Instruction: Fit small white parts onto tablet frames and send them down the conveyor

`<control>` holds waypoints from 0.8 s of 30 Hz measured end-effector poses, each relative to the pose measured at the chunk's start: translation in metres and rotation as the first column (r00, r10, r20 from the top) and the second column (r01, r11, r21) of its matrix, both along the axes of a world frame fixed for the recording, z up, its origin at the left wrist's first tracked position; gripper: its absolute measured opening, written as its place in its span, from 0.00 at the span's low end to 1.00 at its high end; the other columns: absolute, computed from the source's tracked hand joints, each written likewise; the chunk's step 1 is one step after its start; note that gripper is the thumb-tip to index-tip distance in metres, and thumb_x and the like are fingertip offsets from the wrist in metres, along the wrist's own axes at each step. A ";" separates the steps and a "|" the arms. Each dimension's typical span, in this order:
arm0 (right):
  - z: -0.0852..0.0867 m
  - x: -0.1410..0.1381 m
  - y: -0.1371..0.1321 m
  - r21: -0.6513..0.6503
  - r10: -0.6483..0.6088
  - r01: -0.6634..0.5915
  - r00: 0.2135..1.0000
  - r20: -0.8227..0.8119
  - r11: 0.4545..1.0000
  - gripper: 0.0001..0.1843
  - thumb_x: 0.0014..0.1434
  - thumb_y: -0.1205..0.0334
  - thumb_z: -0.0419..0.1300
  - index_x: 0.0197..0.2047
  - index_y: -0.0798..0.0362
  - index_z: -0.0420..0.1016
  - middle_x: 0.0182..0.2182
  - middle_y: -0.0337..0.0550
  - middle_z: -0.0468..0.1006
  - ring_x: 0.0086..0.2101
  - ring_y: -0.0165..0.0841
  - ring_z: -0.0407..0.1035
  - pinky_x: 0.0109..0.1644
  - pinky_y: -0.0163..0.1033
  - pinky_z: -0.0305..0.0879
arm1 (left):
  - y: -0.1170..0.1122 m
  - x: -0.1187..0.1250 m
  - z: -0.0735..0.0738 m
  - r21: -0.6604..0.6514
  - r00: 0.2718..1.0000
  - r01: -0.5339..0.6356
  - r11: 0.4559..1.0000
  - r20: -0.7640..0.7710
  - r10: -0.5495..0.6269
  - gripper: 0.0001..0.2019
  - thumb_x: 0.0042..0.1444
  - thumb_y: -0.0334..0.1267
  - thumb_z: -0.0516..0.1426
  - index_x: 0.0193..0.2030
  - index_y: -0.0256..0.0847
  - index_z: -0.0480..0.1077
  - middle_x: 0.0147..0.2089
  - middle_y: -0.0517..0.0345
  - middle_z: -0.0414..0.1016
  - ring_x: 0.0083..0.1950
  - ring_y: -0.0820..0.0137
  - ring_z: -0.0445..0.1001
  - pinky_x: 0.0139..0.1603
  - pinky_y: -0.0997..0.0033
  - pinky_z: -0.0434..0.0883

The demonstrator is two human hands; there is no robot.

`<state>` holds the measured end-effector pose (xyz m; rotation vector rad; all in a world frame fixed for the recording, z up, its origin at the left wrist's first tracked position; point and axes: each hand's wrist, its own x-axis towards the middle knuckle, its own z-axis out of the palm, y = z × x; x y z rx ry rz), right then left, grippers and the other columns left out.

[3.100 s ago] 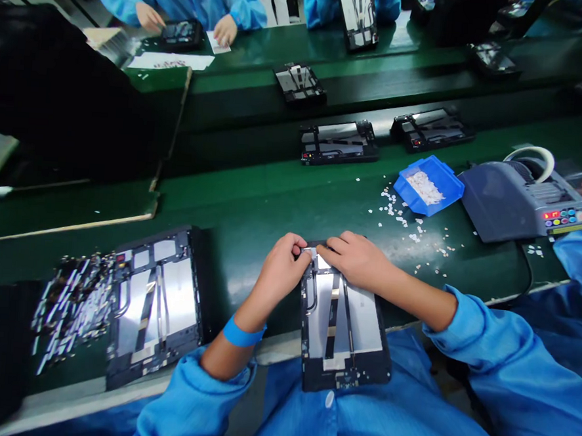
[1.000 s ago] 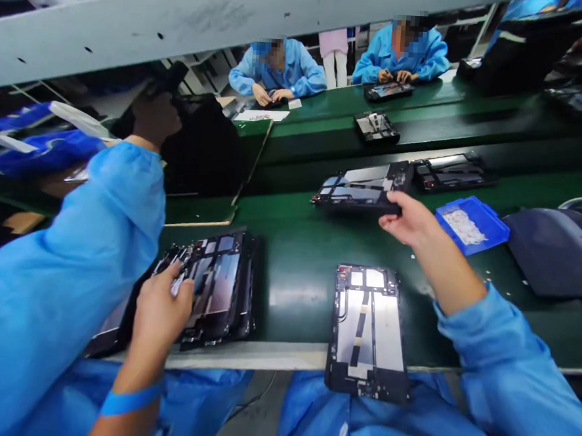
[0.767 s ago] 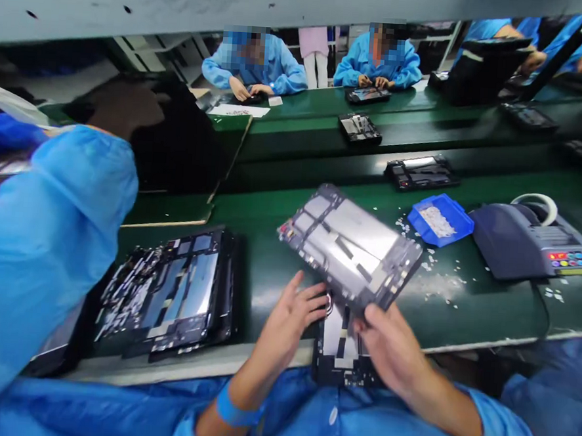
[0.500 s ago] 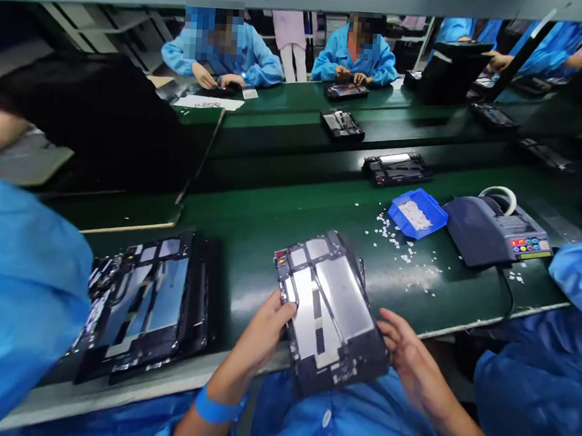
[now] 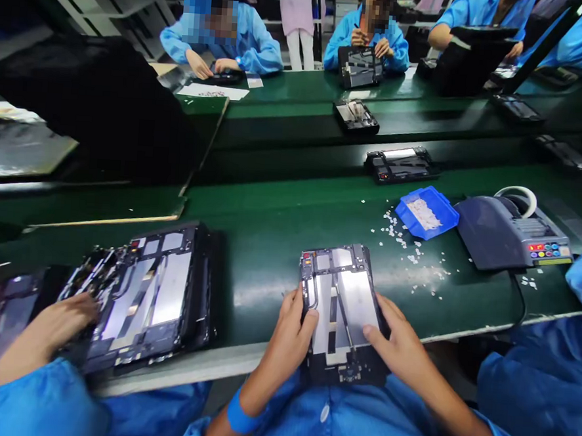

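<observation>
Tablet unit (image 5: 344, 316): left of the blue tray (image 5: 449, 215), on its near side
Left hand (image 5: 288, 334): gripping its left edge
Right hand (image 5: 399, 341): gripping the right
Right thumb (image 5: 376, 337): now lapped over, likely steadying it

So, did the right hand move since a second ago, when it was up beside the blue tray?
Yes. Against the blue tray, the right hand has come back toward the person's body, now holding the device's right side.

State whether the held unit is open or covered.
Open: the unit, between left hand and right hand, shows silver panels and dark strips exposed.
</observation>
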<state>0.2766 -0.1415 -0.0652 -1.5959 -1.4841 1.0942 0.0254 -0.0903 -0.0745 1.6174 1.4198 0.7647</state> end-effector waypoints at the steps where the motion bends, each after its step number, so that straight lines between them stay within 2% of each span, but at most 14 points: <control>1: -0.001 0.004 0.004 -0.019 0.004 -0.004 1.000 0.001 1.000 0.32 0.63 0.54 0.64 0.70 0.44 0.69 0.66 0.51 0.72 0.66 0.50 0.64 0.73 0.61 0.56 | 0.004 -0.003 0.002 0.013 1.000 -0.006 1.000 -0.021 0.006 0.24 0.68 0.40 0.54 0.70 0.46 0.66 0.62 0.46 0.72 0.65 0.55 0.69 0.70 0.50 0.64; 4: -0.004 0.015 0.012 -0.090 -0.028 0.028 1.000 0.011 0.996 0.33 0.63 0.52 0.64 0.70 0.46 0.69 0.64 0.53 0.73 0.60 0.51 0.70 0.65 0.60 0.67 | 0.032 -0.010 0.016 0.192 0.979 -0.071 0.979 -0.176 0.106 0.22 0.67 0.38 0.56 0.67 0.46 0.70 0.59 0.45 0.73 0.61 0.53 0.71 0.65 0.50 0.68; 5: -0.003 0.018 0.015 -0.093 -0.061 0.063 0.998 0.017 0.994 0.33 0.64 0.51 0.64 0.70 0.47 0.69 0.64 0.54 0.72 0.59 0.50 0.71 0.61 0.58 0.70 | 0.046 -0.011 0.023 0.270 0.961 -0.055 0.961 -0.245 0.124 0.21 0.67 0.36 0.55 0.65 0.47 0.73 0.58 0.44 0.74 0.59 0.52 0.72 0.64 0.50 0.68; 7: 0.002 0.021 0.022 -0.054 -0.107 0.108 0.994 0.029 0.993 0.32 0.65 0.51 0.63 0.70 0.47 0.68 0.66 0.53 0.70 0.57 0.48 0.72 0.56 0.54 0.73 | 0.073 -0.009 0.037 0.353 0.914 0.112 0.929 -0.403 0.043 0.21 0.66 0.30 0.53 0.60 0.50 0.77 0.57 0.45 0.75 0.56 0.53 0.73 0.60 0.51 0.69; 10: 0.020 0.020 0.036 0.046 -0.063 0.061 0.997 0.044 0.997 0.28 0.65 0.54 0.63 0.67 0.44 0.72 0.65 0.49 0.71 0.56 0.45 0.72 0.53 0.48 0.74 | 0.105 -0.001 0.052 0.338 0.791 0.395 0.854 -0.598 -0.129 0.24 0.63 0.24 0.53 0.55 0.54 0.79 0.61 0.46 0.74 0.56 0.51 0.72 0.54 0.51 0.70; 12: 0.032 0.017 0.048 0.098 -0.033 0.028 0.998 0.053 0.995 0.25 0.64 0.57 0.63 0.64 0.45 0.75 0.63 0.48 0.73 0.54 0.43 0.72 0.51 0.45 0.74 | 0.115 0.001 0.055 0.340 0.730 0.468 0.816 -0.670 -0.139 0.19 0.62 0.24 0.54 0.50 0.51 0.80 0.63 0.44 0.74 0.58 0.50 0.71 0.53 0.52 0.71; 14: 0.040 0.010 0.062 0.116 -0.025 0.019 0.999 0.044 0.993 0.22 0.64 0.58 0.62 0.61 0.47 0.78 0.58 0.50 0.77 0.50 0.41 0.74 0.48 0.44 0.74 | 0.116 -0.003 0.052 0.369 0.707 0.481 0.796 -0.700 -0.103 0.14 0.63 0.27 0.56 0.45 0.47 0.80 0.62 0.43 0.74 0.58 0.50 0.71 0.52 0.52 0.71; 17: 0.040 -0.009 0.093 0.096 0.043 -0.040 0.999 -0.032 0.995 0.18 0.66 0.60 0.60 0.57 0.50 0.80 0.47 0.48 0.83 0.42 0.37 0.76 0.47 0.43 0.73 | 0.109 -0.011 0.041 0.447 0.750 0.449 0.774 -0.659 -0.055 0.11 0.65 0.29 0.55 0.41 0.46 0.80 0.57 0.44 0.77 0.54 0.53 0.73 0.52 0.54 0.71; 19: 0.036 -0.028 0.119 0.103 0.140 -0.132 0.987 -0.079 0.986 0.17 0.66 0.62 0.59 0.55 0.51 0.81 0.44 0.46 0.84 0.41 0.36 0.77 0.48 0.42 0.72 | 0.104 -0.014 0.034 0.499 0.807 0.395 0.771 -0.589 -0.033 0.12 0.65 0.31 0.55 0.39 0.46 0.80 0.52 0.48 0.79 0.51 0.57 0.74 0.50 0.58 0.71; 22: 0.030 -0.055 0.153 0.061 0.279 -0.273 0.953 -0.120 0.960 0.13 0.63 0.67 0.60 0.48 0.53 0.83 0.40 0.44 0.85 0.37 0.33 0.76 0.42 0.37 0.69 | 0.098 -0.012 0.028 0.535 0.878 0.298 0.790 -0.479 -0.007 0.11 0.64 0.33 0.56 0.37 0.48 0.80 0.46 0.51 0.80 0.47 0.60 0.74 0.48 0.61 0.71; 24: 0.028 -0.067 0.164 0.003 0.303 -0.306 0.941 -0.153 0.952 0.08 0.62 0.68 0.61 0.41 0.55 0.83 0.34 0.41 0.84 0.33 0.31 0.75 0.37 0.34 0.66 | 0.093 -0.007 0.027 0.531 0.928 0.204 0.822 -0.373 0.010 0.10 0.63 0.34 0.56 0.37 0.48 0.80 0.46 0.51 0.80 0.47 0.61 0.74 0.49 0.61 0.71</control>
